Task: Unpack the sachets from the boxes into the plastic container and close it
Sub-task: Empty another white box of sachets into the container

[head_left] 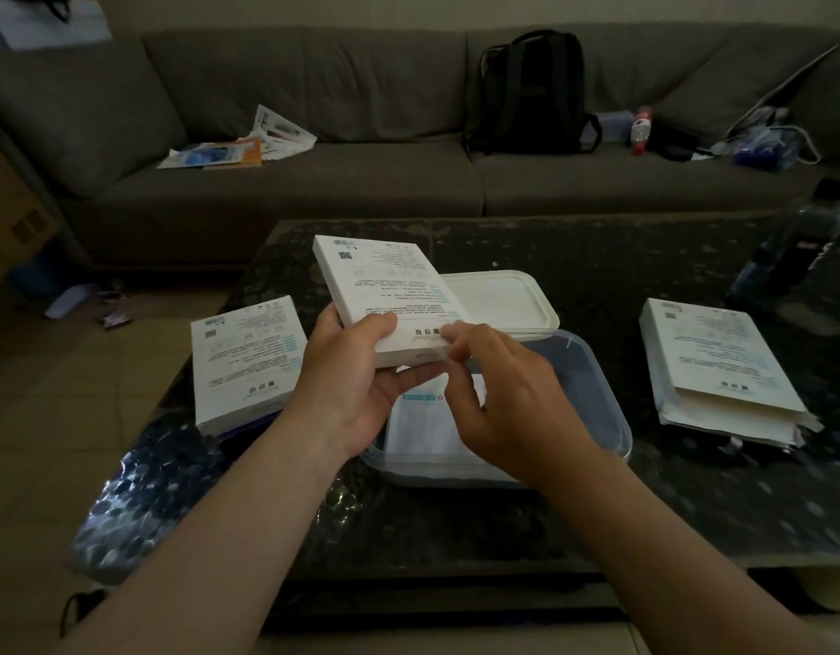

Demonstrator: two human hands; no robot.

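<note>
Left grip (pixel 352 385) clasped near end of white box (pixel 385 281), thumb on top, fingers beneath. Right grip (pixel 498 394) pinched same end's edge. Box was tilted above clear plastic container (pixel 593 399), with sachet (pixel 423 427) inside. Lid (pixel 503 300) lay just behind. Second box (pixel 248 361) lay on dark desk (pixel 597 248) at left, opened boxes (pixel 711 366) at right. Grey sofa (pixel 314 182) and backpack (pixel 531 96) stood beyond.

Home living room, grey sofa (pixel 314 172), coffee table (pixel 597 489)
</note>
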